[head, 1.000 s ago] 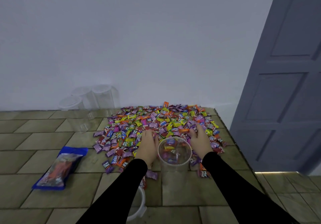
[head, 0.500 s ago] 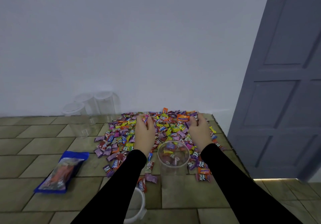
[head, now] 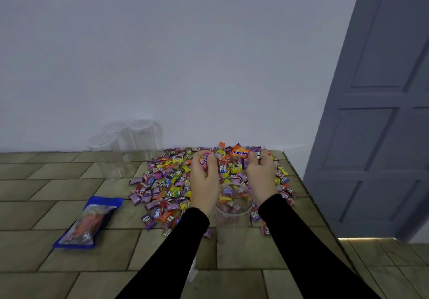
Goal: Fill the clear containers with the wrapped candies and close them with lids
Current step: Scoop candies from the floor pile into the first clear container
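A wide heap of wrapped candies (head: 167,182) in purple, yellow, orange and red covers the tiled surface by the wall. A clear container (head: 233,208) stands upright at the heap's near edge with some candies in its bottom. My left hand (head: 204,178) is lifted left of the container, its fingers curled round a handful of candies. My right hand (head: 261,173) is to the right of the container, fingers curled round more candies at the far part of the heap.
Three empty clear containers (head: 120,145) stand at the back left by the wall. A blue candy bag (head: 89,223) lies at the left. A white lid (head: 192,271) shows partly under my left sleeve. The surface ends at the right, beside a grey door (head: 376,136).
Both hands went from beside the container forward into the heap and closed on candies. Now they are lifted slightly with the candies gathered in the fingers.
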Demonstrator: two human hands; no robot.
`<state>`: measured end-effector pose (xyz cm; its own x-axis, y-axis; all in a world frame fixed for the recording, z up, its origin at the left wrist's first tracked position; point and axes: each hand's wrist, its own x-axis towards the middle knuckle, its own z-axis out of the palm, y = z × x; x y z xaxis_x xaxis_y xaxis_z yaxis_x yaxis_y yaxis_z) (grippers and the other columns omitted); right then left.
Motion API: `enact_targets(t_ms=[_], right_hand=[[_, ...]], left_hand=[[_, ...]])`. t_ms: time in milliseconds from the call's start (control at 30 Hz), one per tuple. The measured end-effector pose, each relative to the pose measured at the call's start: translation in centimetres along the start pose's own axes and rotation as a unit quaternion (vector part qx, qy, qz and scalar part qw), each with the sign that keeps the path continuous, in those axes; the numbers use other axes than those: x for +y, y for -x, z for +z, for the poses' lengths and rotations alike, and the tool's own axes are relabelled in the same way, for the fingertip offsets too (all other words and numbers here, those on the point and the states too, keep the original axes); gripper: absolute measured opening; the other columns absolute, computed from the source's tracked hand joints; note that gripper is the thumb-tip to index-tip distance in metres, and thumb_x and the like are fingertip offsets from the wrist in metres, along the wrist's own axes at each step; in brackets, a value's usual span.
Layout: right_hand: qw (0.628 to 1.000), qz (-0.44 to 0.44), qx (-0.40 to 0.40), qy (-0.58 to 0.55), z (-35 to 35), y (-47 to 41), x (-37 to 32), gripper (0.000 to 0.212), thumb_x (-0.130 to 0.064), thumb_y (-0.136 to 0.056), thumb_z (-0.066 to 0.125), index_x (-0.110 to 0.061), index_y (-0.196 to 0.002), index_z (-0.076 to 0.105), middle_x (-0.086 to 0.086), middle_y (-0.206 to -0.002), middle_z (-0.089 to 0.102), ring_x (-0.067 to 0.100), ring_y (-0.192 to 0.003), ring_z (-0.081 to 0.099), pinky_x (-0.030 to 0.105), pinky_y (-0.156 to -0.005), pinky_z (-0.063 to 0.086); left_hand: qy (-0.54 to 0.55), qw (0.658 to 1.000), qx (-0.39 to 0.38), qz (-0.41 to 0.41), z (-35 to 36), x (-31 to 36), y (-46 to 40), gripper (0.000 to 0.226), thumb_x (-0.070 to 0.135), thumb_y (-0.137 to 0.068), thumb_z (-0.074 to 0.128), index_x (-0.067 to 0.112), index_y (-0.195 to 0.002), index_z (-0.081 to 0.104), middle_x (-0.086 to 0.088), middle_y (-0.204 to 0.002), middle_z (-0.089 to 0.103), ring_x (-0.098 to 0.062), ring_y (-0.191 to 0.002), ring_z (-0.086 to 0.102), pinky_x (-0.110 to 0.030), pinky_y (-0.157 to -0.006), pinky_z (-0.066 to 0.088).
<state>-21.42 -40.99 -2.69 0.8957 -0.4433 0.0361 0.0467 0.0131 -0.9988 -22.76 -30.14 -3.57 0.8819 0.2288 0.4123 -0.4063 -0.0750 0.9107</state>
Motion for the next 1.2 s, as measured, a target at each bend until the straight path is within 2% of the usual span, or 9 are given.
enact_targets(t_ms=[100, 167, 267, 367, 467, 667, 933, 1033, 1200], right_hand=[[1.000, 0.005, 0.015, -0.008, 0.2, 0.3, 1.2, 0.037, -0.031, -0.099, 0.047, -0.009, -0.130, 0.046, 0.009, -0.128, 0.050, 0.026, -0.119, 0.047, 0.041, -0.104, 0.039], [1.000, 0.009, 0.013, -0.018, 0.3, 0.2, 1.9, 0.023, -0.036, -0.097, 0.047, -0.018, -0.112, 0.044, 0.004, -0.112, 0.043, 0.022, -0.103, 0.041, 0.035, -0.092, 0.037], [0.999, 0.009, 0.006, -0.036, 0.3, 0.4, 1.6, 0.033, -0.028, -0.100, 0.046, -0.015, -0.131, 0.043, 0.007, -0.118, 0.044, 0.021, -0.112, 0.042, 0.035, -0.101, 0.037], [1.000, -0.001, 0.003, -0.031, 0.3, 0.6, 1.3, 0.028, -0.024, -0.101, 0.045, -0.010, -0.124, 0.045, 0.009, -0.117, 0.045, 0.021, -0.110, 0.043, 0.036, -0.100, 0.038], [0.999, 0.019, 0.009, -0.042, 0.2, 0.7, 1.2, 0.054, -0.023, -0.101, 0.045, -0.002, -0.148, 0.027, 0.012, -0.132, 0.045, 0.023, -0.125, 0.043, 0.041, -0.111, 0.035], [0.999, 0.003, 0.002, -0.044, -0.2, 0.7, 1.3, 0.054, -0.020, -0.102, 0.042, -0.002, -0.149, 0.023, 0.013, -0.152, 0.033, 0.025, -0.140, 0.032, 0.034, -0.111, 0.030], [0.999, -0.007, 0.000, -0.039, -0.3, 1.1, 0.9, 0.051, -0.018, -0.102, 0.041, 0.001, -0.147, 0.025, 0.015, -0.146, 0.040, 0.022, -0.129, 0.043, 0.028, -0.100, 0.035], [1.000, -0.005, 0.000, -0.030, -0.3, 1.3, 0.6, 0.049, -0.017, -0.102, 0.041, 0.005, -0.144, 0.028, 0.023, -0.127, 0.051, 0.029, -0.112, 0.052, 0.035, -0.093, 0.041], [0.999, -0.002, -0.003, -0.040, 0.0, 0.9, 1.4, 0.042, -0.024, -0.101, 0.044, -0.011, -0.141, 0.037, 0.009, -0.115, 0.045, 0.023, -0.109, 0.046, 0.033, -0.092, 0.042]], left_hand=[[-0.008, 1.000, -0.010, 0.004, 0.1, -0.5, 0.4, 0.010, 0.022, -0.102, 0.042, 0.015, -0.103, 0.050, 0.006, -0.059, 0.033, -0.006, -0.046, 0.026, -0.026, -0.049, 0.024], [-0.011, 0.999, -0.020, 0.023, 0.2, -0.5, 0.7, 0.012, 0.020, -0.102, 0.043, 0.011, -0.102, 0.050, 0.006, -0.061, 0.035, -0.006, -0.048, 0.027, -0.023, -0.049, 0.024], [-0.014, 0.999, -0.024, 0.034, 0.3, -0.4, 1.0, 0.011, 0.019, -0.102, 0.044, 0.010, -0.099, 0.051, 0.007, -0.061, 0.039, -0.006, -0.049, 0.029, -0.022, -0.049, 0.024], [-0.024, 0.999, -0.034, 0.031, 0.4, -0.6, 1.0, 0.012, 0.020, -0.101, 0.046, 0.010, -0.097, 0.052, 0.011, -0.056, 0.044, -0.006, -0.049, 0.032, -0.022, -0.049, 0.027], [-0.034, 0.998, -0.051, 0.011, 0.5, -1.0, 0.8, 0.015, 0.026, -0.100, 0.048, 0.013, -0.102, 0.055, 0.003, -0.063, 0.047, -0.010, -0.053, 0.037, -0.025, -0.051, 0.032], [-0.015, 0.998, -0.063, -0.020, 0.5, -1.3, 0.8, 0.010, 0.029, -0.098, 0.052, 0.022, -0.101, 0.058, -0.008, -0.066, 0.045, -0.012, -0.053, 0.039, -0.019, -0.048, 0.033], [0.118, 0.986, -0.090, -0.070, 0.3, -0.9, 1.1, 0.007, 0.007, -0.098, 0.051, 0.006, -0.096, 0.058, -0.004, -0.060, 0.054, -0.010, -0.050, 0.049, -0.019, -0.048, 0.043], [0.100, 0.989, -0.097, -0.052, 0.1, -1.4, 0.9, 0.006, 0.000, -0.094, 0.054, 0.002, -0.093, 0.060, -0.007, -0.067, 0.058, -0.012, -0.058, 0.056, -0.021, -0.058, 0.047], [0.128, 0.984, -0.121, -0.037, -0.1, -1.8, 1.0, 0.015, 0.002, -0.092, 0.055, -0.008, -0.085, 0.063, -0.006, -0.072, 0.069, -0.016, -0.070, 0.066, -0.026, -0.067, 0.054]])
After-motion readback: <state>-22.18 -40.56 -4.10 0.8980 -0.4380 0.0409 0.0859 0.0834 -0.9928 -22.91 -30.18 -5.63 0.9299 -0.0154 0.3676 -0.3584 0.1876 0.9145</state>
